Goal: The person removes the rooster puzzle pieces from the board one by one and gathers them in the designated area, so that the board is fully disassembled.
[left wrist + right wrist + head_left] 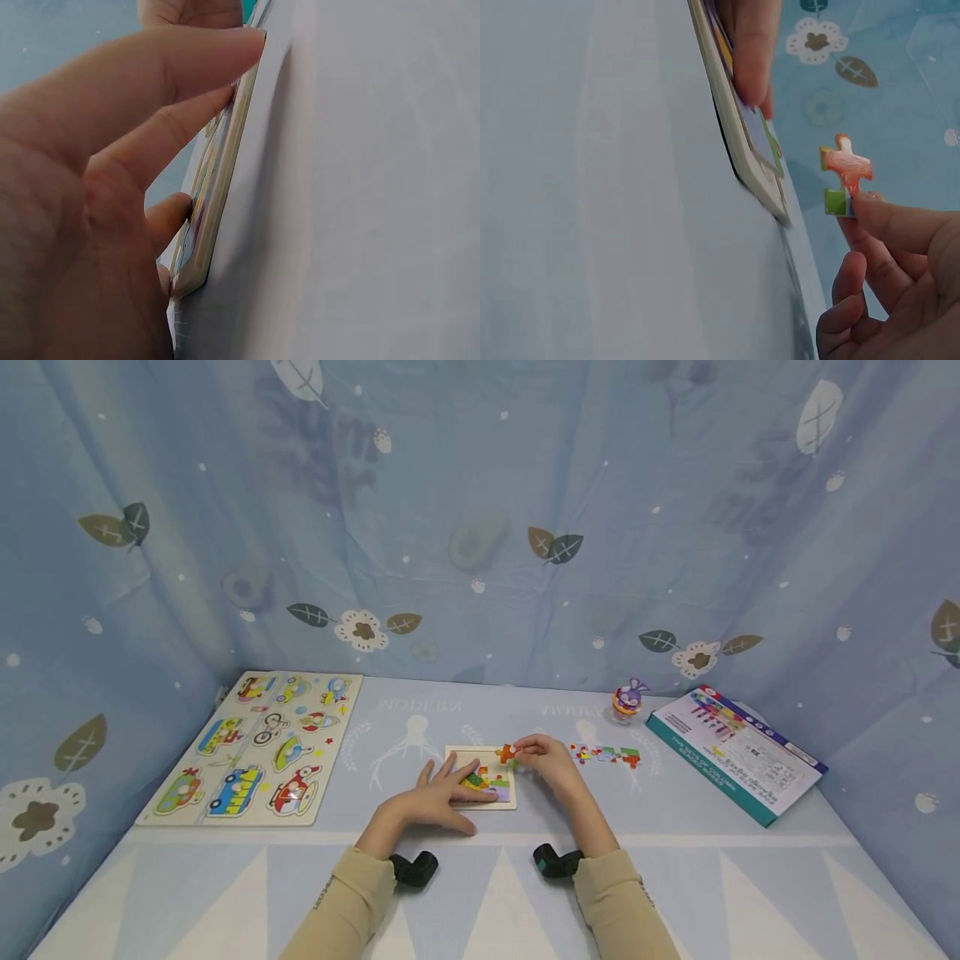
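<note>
My left hand (435, 797) lies spread across a small wooden puzzle tray (483, 807), its fingers on the colourful picture. In the left wrist view the thumb (217, 61) stretches along the tray's near edge. Thumb and fingers of my right hand (553, 766) pinch an orange and green jigsaw piece (847, 166) above the tray's right side. The right wrist view shows that piece held up off the surface. Part of the tray's picture is hidden under the left hand. Right of the right hand, several loose jigsaw pieces (604, 754) lie in a row.
A large peg puzzle board (258, 747) with vehicle pictures lies at the left. Back right stand a small purple rabbit-eared toy (627, 702) and a flat teal and white box (735, 752). A patterned blue curtain (480, 527) hangs behind the table.
</note>
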The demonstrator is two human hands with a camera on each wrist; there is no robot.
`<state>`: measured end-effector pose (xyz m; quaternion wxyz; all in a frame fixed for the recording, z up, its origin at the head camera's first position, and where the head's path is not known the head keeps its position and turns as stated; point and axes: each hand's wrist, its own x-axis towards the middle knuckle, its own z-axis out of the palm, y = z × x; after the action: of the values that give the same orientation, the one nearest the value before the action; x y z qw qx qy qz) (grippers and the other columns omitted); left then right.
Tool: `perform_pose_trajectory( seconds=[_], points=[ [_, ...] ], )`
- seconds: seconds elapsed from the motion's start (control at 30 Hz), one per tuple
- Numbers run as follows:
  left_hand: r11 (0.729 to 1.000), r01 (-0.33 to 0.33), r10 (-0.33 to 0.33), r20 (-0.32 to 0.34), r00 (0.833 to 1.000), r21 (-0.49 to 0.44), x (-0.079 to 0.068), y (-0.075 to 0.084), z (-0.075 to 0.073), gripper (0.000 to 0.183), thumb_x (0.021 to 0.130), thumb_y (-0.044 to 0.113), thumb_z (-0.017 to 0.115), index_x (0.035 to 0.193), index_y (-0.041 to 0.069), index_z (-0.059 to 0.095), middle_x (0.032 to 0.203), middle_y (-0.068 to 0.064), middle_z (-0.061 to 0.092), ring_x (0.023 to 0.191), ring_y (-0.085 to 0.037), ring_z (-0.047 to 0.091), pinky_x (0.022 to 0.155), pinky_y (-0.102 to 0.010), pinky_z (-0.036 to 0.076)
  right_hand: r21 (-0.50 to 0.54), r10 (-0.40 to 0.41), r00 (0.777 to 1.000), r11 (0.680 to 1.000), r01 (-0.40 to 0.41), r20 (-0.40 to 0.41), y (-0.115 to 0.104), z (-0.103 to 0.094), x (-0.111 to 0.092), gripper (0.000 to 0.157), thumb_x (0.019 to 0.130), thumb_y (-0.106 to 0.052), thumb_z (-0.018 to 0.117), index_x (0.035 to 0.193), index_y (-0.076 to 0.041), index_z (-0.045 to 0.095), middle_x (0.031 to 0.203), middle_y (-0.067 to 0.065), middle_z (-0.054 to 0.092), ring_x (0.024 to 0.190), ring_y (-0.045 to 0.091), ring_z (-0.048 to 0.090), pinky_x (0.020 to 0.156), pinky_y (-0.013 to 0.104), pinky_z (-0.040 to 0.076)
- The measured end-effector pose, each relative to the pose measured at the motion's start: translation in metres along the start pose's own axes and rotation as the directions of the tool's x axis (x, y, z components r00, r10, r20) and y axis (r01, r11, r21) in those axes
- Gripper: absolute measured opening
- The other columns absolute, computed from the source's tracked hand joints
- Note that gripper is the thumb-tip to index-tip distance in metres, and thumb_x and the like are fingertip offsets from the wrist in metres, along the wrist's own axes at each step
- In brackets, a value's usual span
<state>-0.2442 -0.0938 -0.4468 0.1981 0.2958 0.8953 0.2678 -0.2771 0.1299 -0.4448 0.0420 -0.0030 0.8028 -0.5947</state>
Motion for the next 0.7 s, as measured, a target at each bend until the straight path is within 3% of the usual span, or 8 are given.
perform_pose_trajectory(
  seconds=[0.7],
  points=[
    [1.000,-0.014,0.014,0.005,1.000,-0.023,-0.001,-0.001,0.000,0.058,0.074,0.041,0.072,0.129,0.032,0.055,0.155,-0.005,0.010,0.139,-0.035,-0.014,0.105,-0.059,-0.013,-0.042,0.088,0.991,0.995,-0.093,-0.105,0.010,-0.077,-0.017,0.027,0.089,-0.013,0.059,0.112,0.001,0.059,0.086,-0.002,0.061,0.080,0.013,0.053,0.070,0.030,0.040]
  ],
)
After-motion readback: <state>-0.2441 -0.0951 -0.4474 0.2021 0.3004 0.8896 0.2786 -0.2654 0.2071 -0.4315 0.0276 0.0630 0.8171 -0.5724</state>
